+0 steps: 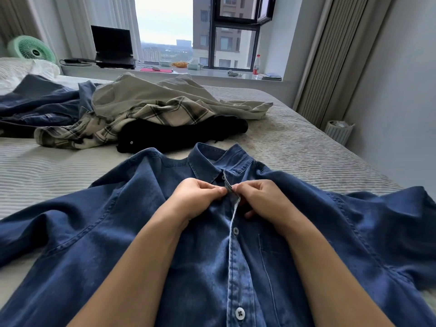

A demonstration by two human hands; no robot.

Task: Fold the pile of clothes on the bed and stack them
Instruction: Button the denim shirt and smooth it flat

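Two hands meet at the placket of a blue denim shirt (165, 232) spread front-up on the bed (295, 147): the left hand (195, 199) and right hand (262, 199) both pinch the fabric edge just below the collar. Beyond it lie a black garment (179, 135), a plaid shirt (99, 128) and beige clothing (146, 93).

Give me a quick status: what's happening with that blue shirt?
Left hand and right hand pinching denim shirt placket below collar. Shirt flat, unfolded. Unfolded clothes pile behind, not in the way.
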